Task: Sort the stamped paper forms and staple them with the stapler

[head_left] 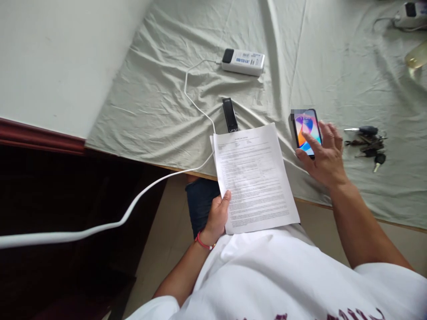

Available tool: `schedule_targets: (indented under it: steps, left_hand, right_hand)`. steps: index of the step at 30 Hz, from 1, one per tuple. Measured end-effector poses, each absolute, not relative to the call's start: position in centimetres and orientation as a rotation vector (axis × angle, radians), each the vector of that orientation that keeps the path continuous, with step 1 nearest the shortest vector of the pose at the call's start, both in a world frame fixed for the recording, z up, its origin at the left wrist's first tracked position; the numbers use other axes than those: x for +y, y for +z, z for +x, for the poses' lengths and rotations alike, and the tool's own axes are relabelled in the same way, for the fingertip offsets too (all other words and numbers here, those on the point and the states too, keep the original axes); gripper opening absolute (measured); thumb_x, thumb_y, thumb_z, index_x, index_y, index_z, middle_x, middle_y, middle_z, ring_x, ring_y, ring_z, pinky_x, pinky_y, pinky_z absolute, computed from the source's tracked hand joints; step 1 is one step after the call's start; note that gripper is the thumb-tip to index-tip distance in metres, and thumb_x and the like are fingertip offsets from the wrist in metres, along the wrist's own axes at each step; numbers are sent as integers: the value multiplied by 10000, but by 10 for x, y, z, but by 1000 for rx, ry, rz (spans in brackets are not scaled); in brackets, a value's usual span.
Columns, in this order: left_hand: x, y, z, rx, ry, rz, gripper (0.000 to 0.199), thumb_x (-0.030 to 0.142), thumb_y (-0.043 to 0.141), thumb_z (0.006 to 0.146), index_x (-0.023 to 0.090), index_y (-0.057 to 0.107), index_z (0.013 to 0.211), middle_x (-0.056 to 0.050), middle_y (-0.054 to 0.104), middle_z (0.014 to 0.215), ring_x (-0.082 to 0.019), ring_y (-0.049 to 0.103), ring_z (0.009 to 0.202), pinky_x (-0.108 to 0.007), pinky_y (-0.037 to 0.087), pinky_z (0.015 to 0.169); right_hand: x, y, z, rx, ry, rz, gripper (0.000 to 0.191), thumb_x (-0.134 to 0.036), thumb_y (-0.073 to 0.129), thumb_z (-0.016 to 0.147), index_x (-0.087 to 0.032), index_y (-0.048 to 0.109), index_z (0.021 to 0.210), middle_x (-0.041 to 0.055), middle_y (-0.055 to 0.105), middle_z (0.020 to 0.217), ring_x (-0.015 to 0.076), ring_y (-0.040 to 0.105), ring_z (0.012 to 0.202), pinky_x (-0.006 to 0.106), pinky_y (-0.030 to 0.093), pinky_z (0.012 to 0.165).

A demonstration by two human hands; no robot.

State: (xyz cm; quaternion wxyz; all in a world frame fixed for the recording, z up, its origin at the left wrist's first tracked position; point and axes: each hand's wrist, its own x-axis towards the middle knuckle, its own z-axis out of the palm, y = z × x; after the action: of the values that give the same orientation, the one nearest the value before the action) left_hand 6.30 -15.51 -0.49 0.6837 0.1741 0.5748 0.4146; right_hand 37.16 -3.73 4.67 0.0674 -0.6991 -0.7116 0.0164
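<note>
My left hand (218, 215), with a red bracelet at the wrist, grips the left edge of a few printed sheets of paper (255, 178), thumb on top. The sheets tilt over the table's front edge near my lap. My right hand (325, 153) is spread at the lower right of a smartphone (308, 133) on the cloth. Its index finger lies over the lit, colourful screen and its thumb is by the lower left corner. A black stapler-like object (230, 114) lies just beyond the paper's top edge. To the right of my right hand rests a bunch of keys (370, 142).
A white power bank (243, 62) sits farther back, its white cable (140, 195) running over the table edge toward the left. At the far right are another white device (412, 15) and a container of yellowish liquid (416, 58). A wrinkled grey-green cloth (160, 89) covers the table.
</note>
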Motion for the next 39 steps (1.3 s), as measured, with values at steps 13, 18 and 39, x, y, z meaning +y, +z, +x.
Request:
schedule_targets:
  steps: [13,18,39]
  left_hand:
    - [-156,-5,63,1282,930,397,604,667,781,805,88,791,976,-139,814,905,-327,779,970,-418,619,879]
    - [-156,-6,64,1280,938,389,620,673,797,784,86,794,980,-141,814,898,-333,780,962,-424,621,880]
    - [-154,-5,63,1278,929,385,626,679,802,772,82,786,957,-136,812,874,-325,784,932,-402,627,844]
  right_hand:
    - [-37,43,379,-2154,91,-2051,329,-392,520,1032,-347,703,1302,42,359,1699,334,214,1611,644,345,1187]
    - [-38,41,388,-2173,4,-1983,393,-431,568,1013,-295,662,1369,82,348,1704,327,191,1618,628,288,1222]
    - [-26,30,416,-1821,-58,-2396,448,-309,362,1032,-142,777,1008,190,766,1005,288,630,1033,435,357,1015]
